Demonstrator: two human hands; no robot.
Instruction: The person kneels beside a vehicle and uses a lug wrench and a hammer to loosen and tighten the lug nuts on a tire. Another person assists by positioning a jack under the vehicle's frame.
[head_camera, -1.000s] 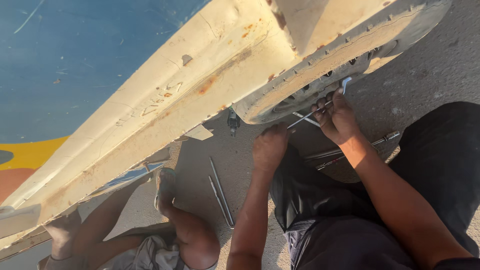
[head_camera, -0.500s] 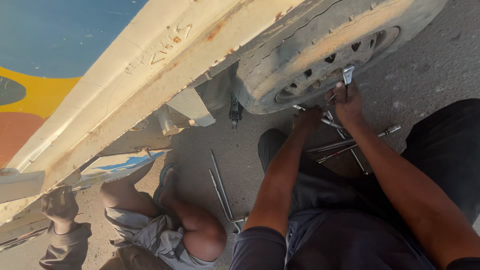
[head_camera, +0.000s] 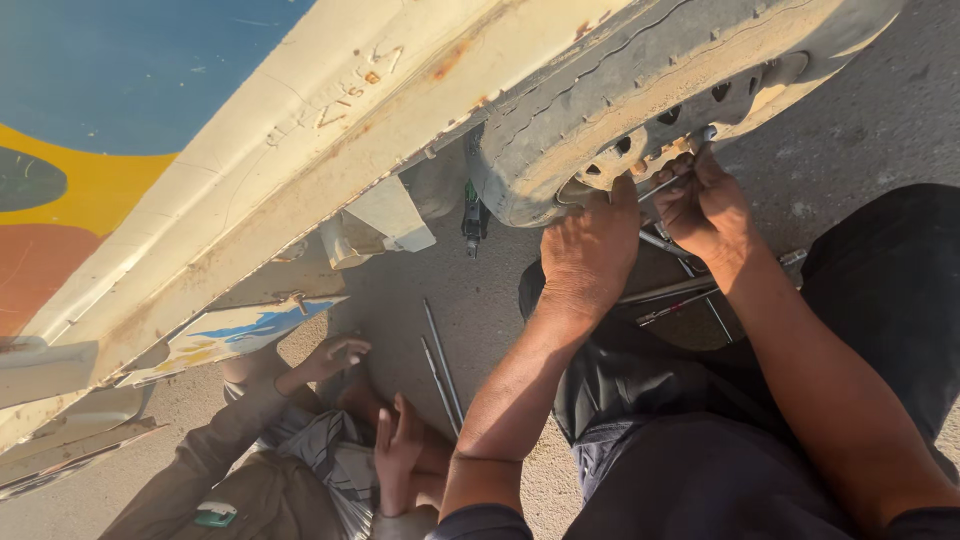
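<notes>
A worn, dusty tyre on its wheel hangs under a cream vehicle body. My left hand rests flat against the tyre's lower edge, fingers curled on the rubber. My right hand grips a thin metal wrench whose end reaches toward the wheel's hub holes. Both of my arms stretch forward over my dark trousers.
Two long metal rods lie on the concrete ground, and more bars lie under my hands. Another person sits low at the left, hands raised beneath the body panel. A small green tool hangs by the tyre.
The view has shifted so the tyre sits higher and closer. My left hand rose from the ground tools onto the tyre. The other person lifted both hands.
</notes>
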